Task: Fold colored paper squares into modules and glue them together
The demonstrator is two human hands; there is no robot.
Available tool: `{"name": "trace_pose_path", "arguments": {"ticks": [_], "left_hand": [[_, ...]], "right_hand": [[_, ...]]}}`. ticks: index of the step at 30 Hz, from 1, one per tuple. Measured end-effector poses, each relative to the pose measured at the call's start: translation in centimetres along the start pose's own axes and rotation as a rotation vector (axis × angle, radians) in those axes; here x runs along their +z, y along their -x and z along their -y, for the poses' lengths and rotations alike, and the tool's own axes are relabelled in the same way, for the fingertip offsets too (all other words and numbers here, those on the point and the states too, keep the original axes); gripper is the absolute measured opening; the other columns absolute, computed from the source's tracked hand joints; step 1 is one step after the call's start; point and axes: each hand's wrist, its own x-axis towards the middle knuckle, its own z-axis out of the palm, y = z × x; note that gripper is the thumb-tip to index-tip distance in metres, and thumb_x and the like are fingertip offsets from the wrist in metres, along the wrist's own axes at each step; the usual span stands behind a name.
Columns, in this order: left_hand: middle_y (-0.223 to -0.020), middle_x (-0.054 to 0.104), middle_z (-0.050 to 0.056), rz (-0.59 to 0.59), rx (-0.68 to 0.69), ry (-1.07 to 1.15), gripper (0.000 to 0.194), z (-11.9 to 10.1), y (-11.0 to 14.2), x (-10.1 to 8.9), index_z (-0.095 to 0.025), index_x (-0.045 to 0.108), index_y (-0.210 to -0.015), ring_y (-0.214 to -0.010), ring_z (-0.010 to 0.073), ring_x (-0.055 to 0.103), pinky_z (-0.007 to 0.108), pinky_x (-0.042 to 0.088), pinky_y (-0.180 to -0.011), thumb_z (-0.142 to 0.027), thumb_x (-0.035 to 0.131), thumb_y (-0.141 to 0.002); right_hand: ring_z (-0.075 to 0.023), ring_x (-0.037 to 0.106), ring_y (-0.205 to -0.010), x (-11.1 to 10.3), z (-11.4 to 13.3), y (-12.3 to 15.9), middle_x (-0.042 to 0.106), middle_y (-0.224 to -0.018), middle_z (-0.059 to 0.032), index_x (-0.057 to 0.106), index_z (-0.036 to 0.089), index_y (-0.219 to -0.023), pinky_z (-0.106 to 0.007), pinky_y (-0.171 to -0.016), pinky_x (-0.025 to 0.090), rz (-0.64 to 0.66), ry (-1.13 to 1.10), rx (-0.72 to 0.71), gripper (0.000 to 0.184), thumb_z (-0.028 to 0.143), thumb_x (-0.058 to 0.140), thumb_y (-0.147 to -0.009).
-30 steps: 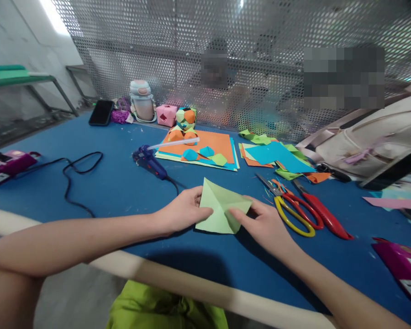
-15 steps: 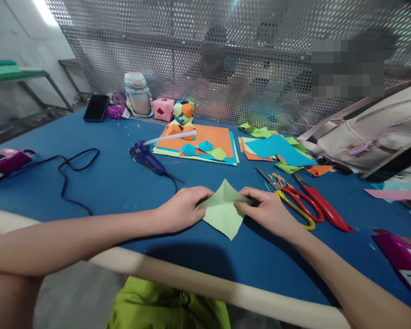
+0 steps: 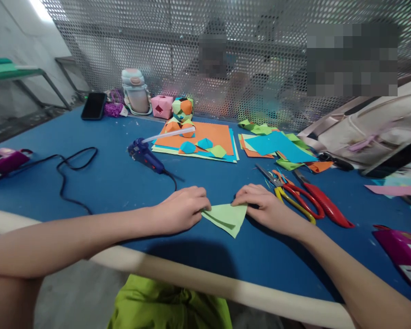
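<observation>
Folding light-green paper (image 3: pixel 228 213), seemingly mid-crease | paper sat five o'clock of centre | left hand (image 3: pixel 183 210) pinched its nine-o'clock corner, right hand (image 3: pixel 267 208) its two-o'clock corner, fingers nearly closed | flattening the crease looked needed

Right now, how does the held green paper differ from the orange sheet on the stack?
The green paper is folded; the orange sheet lies flat. The green paper looks smaller than the orange sheet. The left hand and right hand hold the green paper, while the orange sheet carries paper pieces. Both are plain-coloured paper.
</observation>
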Motion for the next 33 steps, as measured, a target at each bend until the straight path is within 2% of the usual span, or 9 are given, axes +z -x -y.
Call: {"name": "trace_pose_path", "arguments": {"ticks": [6,13,15,19,21,23,27,30,33], "left_hand": [[-0.091,0.057,0.008,0.060,0.044,-0.121,0.023,-0.4,0.1,-0.2,-0.014,0.063,-0.089,-0.082,0.0195,0.051,0.030,0.042,-0.072,-0.007,0.046,-0.077],[-0.087,0.055,0.009,0.027,0.094,-0.152,0.017,-0.5,0.2,-0.3,-0.013,0.061,-0.080,-0.079,0.0188,0.048,0.030,0.041,-0.071,-0.007,0.046,-0.077],[-0.086,0.055,0.009,0.008,0.128,-0.156,0.016,-0.6,0.1,0.0,-0.012,0.061,-0.078,-0.078,0.0184,0.048,0.030,0.040,-0.072,-0.012,0.045,-0.081],[-0.078,0.055,0.008,-0.031,0.196,-0.233,0.029,-0.7,-0.2,0.6,-0.012,0.059,-0.076,-0.073,0.0182,0.047,0.031,0.039,-0.071,-0.030,0.041,-0.089],[-0.077,0.054,0.008,-0.053,0.207,-0.272,0.029,-0.7,-0.3,0.8,-0.013,0.058,-0.075,-0.072,0.0181,0.047,0.031,0.038,-0.069,-0.031,0.042,-0.089],[-0.078,0.054,0.008,-0.061,0.202,-0.293,0.026,-0.8,-0.5,0.9,-0.013,0.058,-0.076,-0.072,0.0183,0.047,0.032,0.038,-0.067,-0.029,0.042,-0.089],[-0.084,0.055,0.010,-0.054,0.215,-0.281,0.025,-1.0,-0.6,1.1,-0.013,0.059,-0.082,-0.075,0.0190,0.048,0.032,0.040,-0.070,-0.027,0.041,-0.089],[-0.085,0.058,0.010,-0.044,0.270,-0.244,0.027,-1.1,-0.7,1.3,-0.012,0.060,-0.081,-0.078,0.0184,0.049,0.030,0.041,-0.075,-0.022,0.036,-0.091],[-0.081,0.059,0.010,-0.013,0.304,-0.231,0.030,-1.1,-0.8,1.3,-0.011,0.061,-0.083,-0.079,0.0187,0.049,0.030,0.041,-0.077,-0.020,0.033,-0.092]], "right_hand": [[-0.0185,0.052,-0.085,-0.3,-0.1,0.3,0.060,-0.087,-0.0063,0.066,0.021,-0.093,-0.036,-0.075,0.040,-0.013,0.150,-0.039,0.028,0.007,0.044,-0.084],[-0.0183,0.051,-0.079,-1.0,-1.0,0.9,0.060,-0.082,-0.0056,0.067,0.023,-0.094,-0.034,-0.069,0.038,-0.002,0.287,-0.067,0.027,0.011,0.044,-0.086],[-0.0183,0.051,-0.078,-1.2,-1.2,1.0,0.060,-0.083,-0.0052,0.067,0.023,-0.094,-0.034,-0.069,0.037,0.011,0.311,-0.060,0.026,0.013,0.044,-0.087],[-0.0191,0.051,-0.078,-1.7,-1.3,1.3,0.061,-0.082,-0.0051,0.068,0.023,-0.095,-0.036,-0.072,0.037,0.055,0.372,-0.042,0.027,0.013,0.044,-0.087],[-0.0202,0.052,-0.079,-2.0,-1.1,1.5,0.061,-0.082,-0.0058,0.068,0.022,-0.095,-0.037,-0.073,0.038,0.051,0.404,-0.026,0.029,0.010,0.044,-0.085],[-0.0215,0.052,-0.082,-2.2,-0.5,1.4,0.061,-0.085,-0.0074,0.066,0.020,-0.098,-0.039,-0.075,0.040,-0.006,0.413,-0.008,0.031,0.007,0.043,-0.082],[-0.0227,0.052,-0.089,-1.1,1.9,0.7,0.061,-0.096,-0.0105,0.061,0.017,-0.105,-0.041,-0.079,0.043,-0.179,0.311,-0.046,0.034,0.005,0.041,-0.082],[-0.0211,0.053,-0.086,0.6,3.6,0.0,0.063,-0.095,-0.0104,0.061,0.016,-0.100,-0.037,-0.075,0.046,-0.118,0.198,-0.129,0.030,0.006,0.037,-0.085],[-0.0199,0.054,-0.083,1.5,3.9,-0.3,0.063,-0.090,-0.0103,0.062,0.015,-0.095,-0.035,-0.072,0.047,-0.059,0.166,-0.140,0.032,0.003,0.034,-0.085]]}}
